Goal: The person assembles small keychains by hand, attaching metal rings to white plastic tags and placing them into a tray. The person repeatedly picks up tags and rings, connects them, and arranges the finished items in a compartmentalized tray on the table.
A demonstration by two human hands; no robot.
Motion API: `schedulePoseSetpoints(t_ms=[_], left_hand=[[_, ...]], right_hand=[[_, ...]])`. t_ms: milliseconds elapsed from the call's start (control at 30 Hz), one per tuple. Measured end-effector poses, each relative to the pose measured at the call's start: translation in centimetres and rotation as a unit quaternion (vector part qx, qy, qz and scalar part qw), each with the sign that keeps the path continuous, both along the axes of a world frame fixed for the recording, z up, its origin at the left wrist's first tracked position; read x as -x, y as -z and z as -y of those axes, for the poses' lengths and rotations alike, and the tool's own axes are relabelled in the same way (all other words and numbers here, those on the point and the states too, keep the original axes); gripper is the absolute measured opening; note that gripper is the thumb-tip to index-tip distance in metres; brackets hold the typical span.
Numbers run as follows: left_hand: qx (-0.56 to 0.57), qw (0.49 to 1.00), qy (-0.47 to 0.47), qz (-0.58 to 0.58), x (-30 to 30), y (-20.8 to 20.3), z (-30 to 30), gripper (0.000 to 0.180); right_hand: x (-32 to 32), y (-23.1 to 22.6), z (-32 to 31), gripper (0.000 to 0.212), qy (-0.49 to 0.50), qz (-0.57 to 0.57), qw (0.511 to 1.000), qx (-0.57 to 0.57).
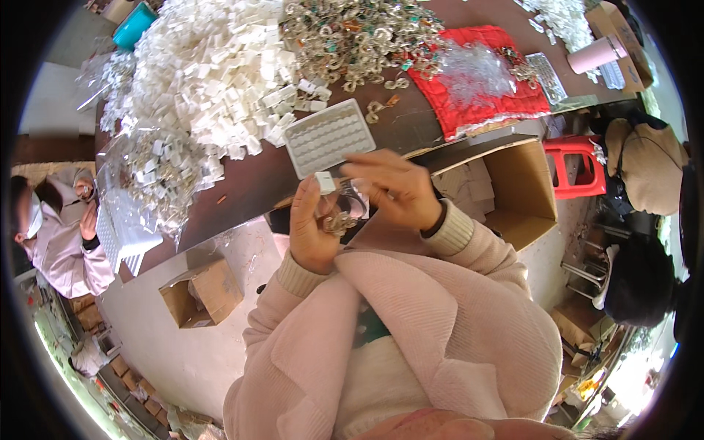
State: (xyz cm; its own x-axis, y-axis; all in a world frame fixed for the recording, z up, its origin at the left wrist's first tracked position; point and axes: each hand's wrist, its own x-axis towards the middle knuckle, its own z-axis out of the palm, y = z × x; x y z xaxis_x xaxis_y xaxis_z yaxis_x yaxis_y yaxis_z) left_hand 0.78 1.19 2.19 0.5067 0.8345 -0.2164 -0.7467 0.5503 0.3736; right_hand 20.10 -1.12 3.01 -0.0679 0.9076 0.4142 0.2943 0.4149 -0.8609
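"What's the left hand (314, 233) doing?"

"Its fingers grip a white piece (323, 182), held up near the fingertips. A clear coil (337, 223) sits lower, against the palm."

"And the right hand (402, 188)?"

"Just beside the piece, fingers stretched toward it. I can't tell whether they grasp anything."

"Where is the piece, exactly?"

"In front of the chest, just on the person's side of a pale tray (330, 139) with ridged rows, which lies at the near edge of the brown worktop (246, 178)."

"What's around the tray?"

"A big white heap (213, 77) to the left, a heap of coils (352, 33) beyond it, and a red cloth (458, 110) to the right, with clear plastic (477, 70) on top."

"Below that?"

"An open carton (524, 194), near the right forearm. At far left sits another person (66, 253)."
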Motion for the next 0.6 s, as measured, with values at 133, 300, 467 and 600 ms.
schedulePoseSetpoints(t_ms=[133, 300, 467, 600], left_hand=[[0.104, 0.984, -0.071, -0.123, -0.3, 0.5, 0.1, 0.023], [0.026, 0.995, -0.041, -0.088, -0.7, 0.7, 0.0, 0.026], [0.041, 0.989, -0.054, -0.132, -0.4, 0.3, 0.0, 0.025], [0.078, 0.983, -0.065, -0.152, -0.5, 0.4, 0.1, 0.022]], right_hand=[[-6.3, 0.6, -0.5, 0.017, 0.31, 0.111, 0.944, -0.018], [-10.6, 1.5, -1.9, 0.014, 0.367, 0.178, 0.913, -0.01], [-12.6, 1.8, -2.2, 0.013, 0.4, 0.114, 0.907, 0.06], [-12.8, 2.6, -2.3, 0.012, 0.386, 0.165, 0.905, 0.069]])
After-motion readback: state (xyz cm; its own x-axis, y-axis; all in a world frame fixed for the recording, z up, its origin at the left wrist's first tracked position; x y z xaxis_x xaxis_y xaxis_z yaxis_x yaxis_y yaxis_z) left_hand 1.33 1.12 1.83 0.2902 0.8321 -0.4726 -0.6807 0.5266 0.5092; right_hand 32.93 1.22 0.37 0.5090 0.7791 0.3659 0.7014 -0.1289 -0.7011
